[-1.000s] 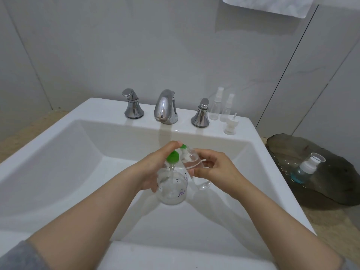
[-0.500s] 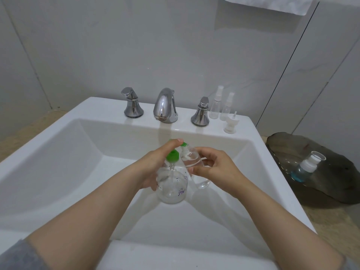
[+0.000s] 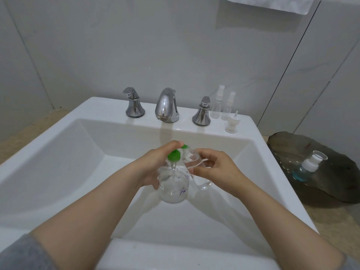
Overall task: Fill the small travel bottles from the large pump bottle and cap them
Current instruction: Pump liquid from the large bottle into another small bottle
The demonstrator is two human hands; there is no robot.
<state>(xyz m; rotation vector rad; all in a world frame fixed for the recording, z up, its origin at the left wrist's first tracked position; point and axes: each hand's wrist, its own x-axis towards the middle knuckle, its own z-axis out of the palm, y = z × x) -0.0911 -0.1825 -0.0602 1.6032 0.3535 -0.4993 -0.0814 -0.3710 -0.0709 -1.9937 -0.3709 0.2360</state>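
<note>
Both bottles held over the sink [image 3: 78, 152]
Your left hand [image 3: 153, 166] grips the pump bottle [image 3: 173, 184], finger on its green head; your right hand [image 3: 220, 172] pinches the travel bottle [image 3: 194, 161] at the spout

White rectangular sink [image 3: 58, 137] is sitting in a beige stone counter [image 3: 29, 125], which is showing on both sides of the sink. Chrome faucet [image 3: 167, 106] is standing mid-way along the sink's back ledge, with the left handle [image 3: 134, 103] and right handle [image 3: 202, 112] flanking it on the same ledge. Pale grey tiled wall [image 3: 136, 45] is rising right behind the sink, and a dark seam [image 3: 292, 61] is running up it to the sink's right. White towel [image 3: 272, 3] is hanging high above the sink's right end and casting a soft shadow. Dark glass tray [image 3: 341, 184] is lying just right of the sink. Light is staying soft and even, glossing the sink's ledge.
</note>
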